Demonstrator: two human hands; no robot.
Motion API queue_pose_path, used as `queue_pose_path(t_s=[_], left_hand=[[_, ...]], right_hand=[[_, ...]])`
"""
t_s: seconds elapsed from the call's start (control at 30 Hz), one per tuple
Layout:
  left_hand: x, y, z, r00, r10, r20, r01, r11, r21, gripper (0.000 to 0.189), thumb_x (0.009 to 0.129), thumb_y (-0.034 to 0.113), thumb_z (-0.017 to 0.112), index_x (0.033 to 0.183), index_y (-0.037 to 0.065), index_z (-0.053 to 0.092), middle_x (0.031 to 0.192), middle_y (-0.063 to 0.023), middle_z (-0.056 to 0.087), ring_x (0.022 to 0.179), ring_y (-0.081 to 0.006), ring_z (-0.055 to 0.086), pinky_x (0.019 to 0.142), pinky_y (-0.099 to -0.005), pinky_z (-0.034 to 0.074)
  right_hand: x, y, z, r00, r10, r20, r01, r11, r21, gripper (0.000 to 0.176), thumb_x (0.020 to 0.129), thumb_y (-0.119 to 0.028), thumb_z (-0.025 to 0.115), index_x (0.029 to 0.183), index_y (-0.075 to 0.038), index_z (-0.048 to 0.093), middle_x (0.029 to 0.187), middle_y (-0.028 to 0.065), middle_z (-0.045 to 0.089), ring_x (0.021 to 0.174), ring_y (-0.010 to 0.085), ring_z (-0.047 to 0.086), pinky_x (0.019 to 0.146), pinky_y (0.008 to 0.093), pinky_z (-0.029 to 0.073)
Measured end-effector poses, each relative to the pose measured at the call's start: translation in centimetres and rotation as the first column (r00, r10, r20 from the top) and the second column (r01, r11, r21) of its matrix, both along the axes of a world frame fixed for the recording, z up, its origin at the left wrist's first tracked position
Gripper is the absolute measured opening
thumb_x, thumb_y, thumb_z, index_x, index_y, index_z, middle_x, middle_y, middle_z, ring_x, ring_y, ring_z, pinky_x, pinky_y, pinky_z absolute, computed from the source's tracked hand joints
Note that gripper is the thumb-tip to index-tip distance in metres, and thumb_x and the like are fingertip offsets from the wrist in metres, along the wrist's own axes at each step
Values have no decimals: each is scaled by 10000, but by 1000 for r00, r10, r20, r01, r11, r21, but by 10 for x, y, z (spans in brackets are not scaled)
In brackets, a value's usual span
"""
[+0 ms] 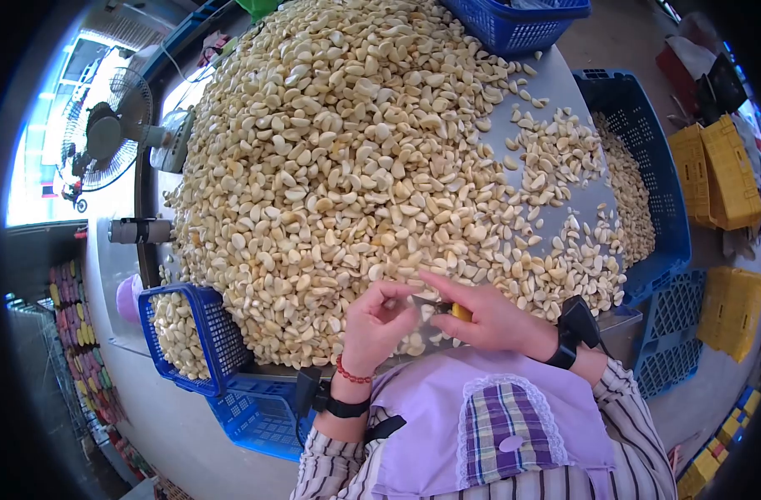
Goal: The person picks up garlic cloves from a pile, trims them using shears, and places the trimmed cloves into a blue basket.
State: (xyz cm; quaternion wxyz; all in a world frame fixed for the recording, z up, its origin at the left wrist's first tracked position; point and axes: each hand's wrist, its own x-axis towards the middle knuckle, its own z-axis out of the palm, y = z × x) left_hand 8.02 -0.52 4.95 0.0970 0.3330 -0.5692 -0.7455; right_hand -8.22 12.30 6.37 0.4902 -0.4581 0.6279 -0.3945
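In the head view a wide heap of peeled garlic cloves (339, 183) covers a metal table. At its near edge my right hand (493, 318) is closed around a small knife (461, 312) with a yellow handle, its index finger stretched along the top. The short blade points left toward my left hand (376, 327), whose thumb and fingers are curled into a pinch. What sits between those fingertips is too small and hidden to make out. Several loose cloves lie just beneath both hands.
A blue basket of cloves (176, 333) stands at the left edge, with another blue crate (251, 412) below it. On the right is a large blue crate (668, 179) of cloves. A fan (105, 137) stands far left, yellow crates (714, 171) far right.
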Motion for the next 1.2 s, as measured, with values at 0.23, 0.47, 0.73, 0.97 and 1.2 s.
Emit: queue_pose_path(t_s=[0.23, 0.47, 0.73, 0.97, 1.2], left_hand=[[-4, 8, 6, 976, 166, -142, -130, 964, 234, 178, 801, -71, 615, 938, 20, 548, 886, -51, 607, 730, -69, 561, 659, -194, 483], [-7, 16, 3, 926, 302, -225, 10, 579, 815, 91, 882, 111, 569, 964, 91, 535, 858, -52, 599, 547, -57, 455, 404, -155, 317], [-8, 21, -1, 975, 184, -125, -17, 622, 783, 103, 896, 151, 575, 962, 73, 561, 786, -3, 554, 516, -31, 400, 411, -150, 273], [1, 23, -7, 938, 158, -309, 4, 886, 463, 99, 931, 152, 528, 940, 56, 507, 664, 3, 511, 513, -54, 418, 458, -181, 317], [-56, -14, -95, 953, 284, 108, -21, 415, -910, 220, 858, 196, 638, 1023, 58, 592, 737, -48, 637, 594, -162, 607, 529, -292, 461]], right_hand=[[5, 4, -11, 990, -66, 125, 77, 993, -91, 567, 884, -238, 568, 1409, -136, 378, 755, 88, 590, 601, 159, 542, 583, 299, 441], [-13, 13, -8, 814, -309, 492, 219, 947, 234, 553, 893, -219, 551, 1413, -144, 381, 750, -2, 576, 622, 67, 500, 591, 239, 427], [-3, 14, 8, 998, -10, 66, 13, 999, -51, 608, 871, -277, 569, 1426, -154, 352, 763, 130, 595, 561, 223, 547, 540, 299, 419], [-26, 19, -6, 843, -503, 189, 495, 864, 88, 448, 928, -202, 519, 1354, -85, 440, 756, 14, 555, 572, 75, 514, 543, 232, 442], [-65, 49, -25, 484, -748, 453, 818, 572, 70, 349, 964, -205, 482, 1262, -24, 504, 716, -33, 500, 494, 12, 408, 447, 157, 327]])
